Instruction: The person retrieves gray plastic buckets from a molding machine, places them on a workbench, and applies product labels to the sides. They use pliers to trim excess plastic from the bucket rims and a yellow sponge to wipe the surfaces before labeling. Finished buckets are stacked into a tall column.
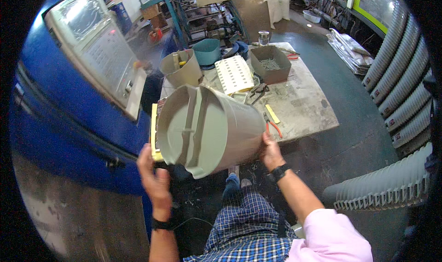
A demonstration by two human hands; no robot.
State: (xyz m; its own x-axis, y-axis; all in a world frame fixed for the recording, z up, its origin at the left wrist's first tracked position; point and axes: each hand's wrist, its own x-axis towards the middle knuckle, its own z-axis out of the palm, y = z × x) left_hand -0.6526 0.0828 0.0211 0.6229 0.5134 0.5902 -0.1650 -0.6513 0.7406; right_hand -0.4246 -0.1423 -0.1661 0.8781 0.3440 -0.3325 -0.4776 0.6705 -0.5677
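Observation:
A grey plastic bucket (243, 127) with a divider across its inside is held on its side in front of me, its mouth facing left and towards me. My right hand (272, 153) grips it at the base end. Beside the rim, my left hand (156, 182) is raised with thumb and fingers apart, and it appears not to touch the bucket. Just past the base, pliers with red handles (272, 125) and a yellow strip (272, 114) lie on the worktable (304, 106).
Behind the bucket stand a beige tub (184, 73), a teal container (206, 52), a box of screws or nails (270, 70) and a yellow-edged sheet stack (234, 74). A blue machine with a control panel (103, 54) borders the left. Nested grey buckets (383, 189) stack along the right.

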